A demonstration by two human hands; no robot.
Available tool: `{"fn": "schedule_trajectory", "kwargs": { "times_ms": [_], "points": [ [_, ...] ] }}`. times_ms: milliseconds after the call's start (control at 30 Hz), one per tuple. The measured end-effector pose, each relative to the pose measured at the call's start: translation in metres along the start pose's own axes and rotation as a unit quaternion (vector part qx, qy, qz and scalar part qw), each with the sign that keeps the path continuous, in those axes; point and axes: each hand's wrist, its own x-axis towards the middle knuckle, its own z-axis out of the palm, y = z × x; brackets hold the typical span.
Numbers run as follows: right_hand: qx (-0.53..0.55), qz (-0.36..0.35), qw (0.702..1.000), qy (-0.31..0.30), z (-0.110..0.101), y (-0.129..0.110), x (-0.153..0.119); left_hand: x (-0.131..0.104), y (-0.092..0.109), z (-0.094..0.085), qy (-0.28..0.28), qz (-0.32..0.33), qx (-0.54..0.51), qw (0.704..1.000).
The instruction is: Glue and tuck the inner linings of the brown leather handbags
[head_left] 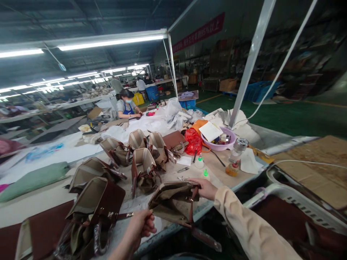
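An open brown bag (173,204) with an olive lining lies tilted at the table's front edge, its strap hanging over the side. My right hand (204,188) grips the bag's upper right rim. My left hand (143,224) is closed at the bag's left corner, thumb and forefinger pinched at its edge. Left of that hand stands another brown bag (112,198), its strap with a metal clasp pointing towards the hand. More open bags (143,162) with plastic-wrapped handles stand behind, several in number.
Small bottles with green tips (199,162), a glass jar (240,146) and a purple basin (222,142) are at the back right. A white basket (292,202) stands right of the table. A metal post (252,61) rises behind. Across the table sits a person (127,106).
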Motion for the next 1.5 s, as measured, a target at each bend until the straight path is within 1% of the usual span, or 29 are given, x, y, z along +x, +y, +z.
{"fn": "schedule_trajectory", "kwargs": {
  "times_ms": [33,100,133,167,200,233,267,300,333,367,433,500,567,667,733,800,867,933,1000,1100,1167,1267,1367,1500],
  "points": [
    [0.003,-0.003,1.0,-0.018,0.005,0.0,0.006,-0.004,-0.01,-0.006,-0.036,-0.008,0.012,0.999],
    [0.002,-0.013,0.999,-0.048,0.02,-0.002,0.016,-0.01,-0.023,-0.015,-0.119,-0.002,0.086,0.989],
    [0.001,-0.016,0.998,-0.057,0.028,-0.003,0.019,-0.012,-0.024,-0.018,-0.139,0.019,0.139,0.98],
    [-0.002,-0.016,0.998,-0.062,0.034,-0.003,0.021,-0.014,-0.021,-0.021,-0.139,0.062,0.191,0.97],
    [-0.008,-0.016,0.998,-0.063,0.04,-0.003,0.022,-0.016,-0.015,-0.022,-0.118,0.126,0.237,0.956],
    [-0.017,-0.017,0.998,-0.059,0.044,-0.003,0.023,-0.017,-0.007,-0.022,-0.078,0.208,0.271,0.937],
    [-0.028,-0.019,0.998,-0.053,0.047,-0.003,0.023,-0.018,0.004,-0.022,-0.036,0.304,0.302,0.903],
    [-0.04,-0.023,0.998,-0.048,0.048,-0.003,0.023,-0.018,0.014,-0.019,-0.006,0.384,0.333,0.861],
    [-0.053,-0.03,0.997,-0.042,0.049,-0.004,0.022,-0.016,0.024,-0.016,0.018,0.435,0.364,0.823],
    [-0.066,-0.039,0.996,-0.038,0.049,-0.004,0.022,-0.013,0.033,-0.011,0.034,0.466,0.4,0.789],
    [-0.083,-0.051,0.995,-0.035,0.049,-0.005,0.021,-0.003,0.044,-0.001,0.062,0.482,0.472,0.735],
    [-0.093,-0.052,0.994,-0.032,0.05,-0.006,0.021,0.01,0.046,0.01,0.084,0.472,0.531,0.699],
    [-0.094,-0.04,0.994,-0.028,0.051,-0.007,0.02,0.021,0.044,0.019,0.094,0.468,0.56,0.677],
    [-0.09,-0.026,0.995,-0.031,0.051,-0.011,0.018,0.029,0.041,0.026,0.094,0.482,0.564,0.664],
    [-0.081,-0.017,0.996,-0.037,0.047,-0.016,0.015,0.032,0.041,0.028,0.092,0.492,0.553,0.666],
    [-0.061,-0.006,0.997,-0.045,0.04,-0.022,0.012,0.036,0.042,0.028,0.091,0.502,0.531,0.676],
    [-0.032,0.002,0.998,-0.049,0.032,-0.028,0.01,0.04,0.043,0.028,0.09,0.508,0.505,0.692],
    [-0.009,-0.003,0.999,-0.038,0.028,-0.033,0.009,0.046,0.043,0.027,0.08,0.508,0.489,0.704],
    [0.001,-0.013,1.0,-0.01,0.029,-0.035,0.011,0.051,0.043,0.027,0.056,0.507,0.487,0.709],
    [0.001,-0.025,0.999,0.035,0.039,-0.033,0.016,0.056,0.044,0.026,0.015,0.504,0.497,0.706],
    [-0.008,-0.034,0.998,0.049,0.046,-0.031,0.02,0.058,0.045,0.026,0.005,0.501,0.503,0.705],
    [-0.025,-0.042,0.998,0.051,0.05,-0.028,0.024,0.06,0.046,0.027,0.007,0.505,0.502,0.702],
    [-0.034,-0.032,0.998,0.041,0.049,-0.027,0.025,0.061,0.045,0.027,0.009,0.51,0.497,0.702],
    [-0.021,-0.017,0.999,0.024,0.047,-0.024,0.024,0.061,0.044,0.027,0.004,0.51,0.493,0.704]
  ]
}}
